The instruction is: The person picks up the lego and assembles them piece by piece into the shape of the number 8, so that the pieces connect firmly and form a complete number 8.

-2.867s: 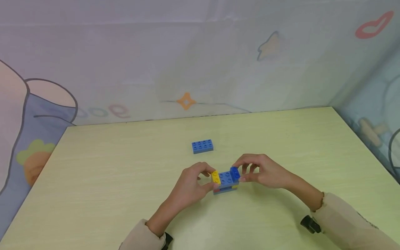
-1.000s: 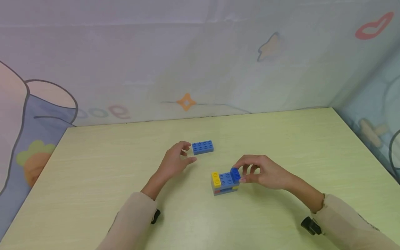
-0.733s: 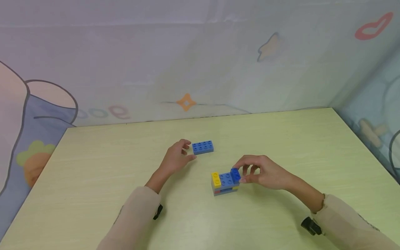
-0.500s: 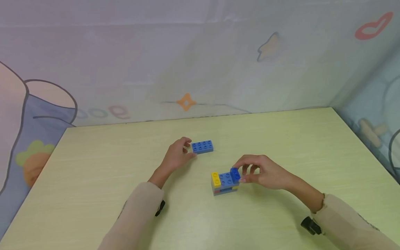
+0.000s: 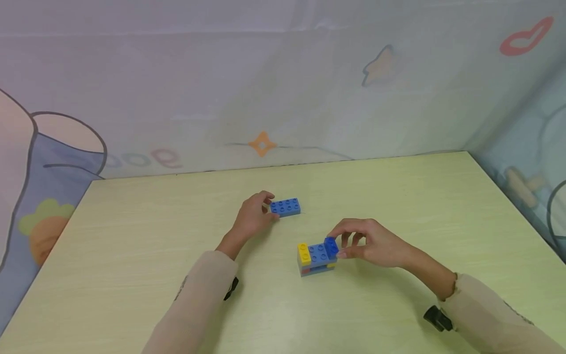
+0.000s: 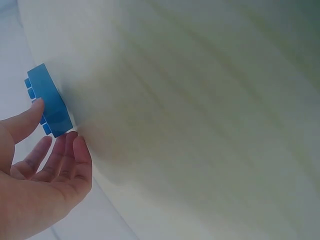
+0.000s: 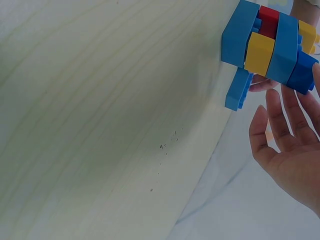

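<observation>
My left hand has its thumb and fingers about the left end of a loose blue eight-stud brick, which lies flat on the table. In the left wrist view the thumb overlaps the stud side of this blue brick, and the other fingertips are at its end. My right hand pinches a dark blue brick on the right end of a small brick stack. A yellow brick tops the stack's left end. Between its two long blue layers, the right wrist view shows a red brick and another yellow brick.
Both hands work over a pale wood-grain table. A printed cloth backdrop rises behind the table's far edge, and another printed cloth hangs along the right side.
My left hand has left the yellow brick on the stack, moved up and left, then closed in on the loose blue brick. My right hand stays at the dark blue brick.
</observation>
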The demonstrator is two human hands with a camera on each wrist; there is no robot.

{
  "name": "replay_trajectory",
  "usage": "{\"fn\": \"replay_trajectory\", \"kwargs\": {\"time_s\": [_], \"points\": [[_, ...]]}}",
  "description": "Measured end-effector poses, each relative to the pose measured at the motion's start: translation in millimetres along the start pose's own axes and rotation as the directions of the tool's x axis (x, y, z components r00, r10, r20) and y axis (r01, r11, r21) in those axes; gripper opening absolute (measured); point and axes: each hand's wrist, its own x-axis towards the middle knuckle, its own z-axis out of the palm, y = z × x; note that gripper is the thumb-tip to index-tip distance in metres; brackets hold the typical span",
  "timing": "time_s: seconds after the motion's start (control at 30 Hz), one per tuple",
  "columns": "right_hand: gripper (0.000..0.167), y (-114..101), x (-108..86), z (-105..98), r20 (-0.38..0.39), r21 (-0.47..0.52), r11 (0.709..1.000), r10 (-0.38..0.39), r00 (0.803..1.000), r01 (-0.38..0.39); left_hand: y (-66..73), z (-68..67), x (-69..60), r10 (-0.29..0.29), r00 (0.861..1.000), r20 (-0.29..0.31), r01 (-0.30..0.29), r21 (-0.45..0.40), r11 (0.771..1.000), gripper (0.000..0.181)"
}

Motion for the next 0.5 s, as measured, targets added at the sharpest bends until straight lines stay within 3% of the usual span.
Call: {"fn": "replay_trajectory", "kwargs": {"time_s": [0.5], "points": [[0.025, -1.0, -0.2, -0.1, 0.002, -0.002, 1.000, 0.016, 1.000, -0.016, 0.9, 1.1, 1.1, -0.019, 1.000, 0.006, 0.019, 0.029, 0.999, 0.040]]}}
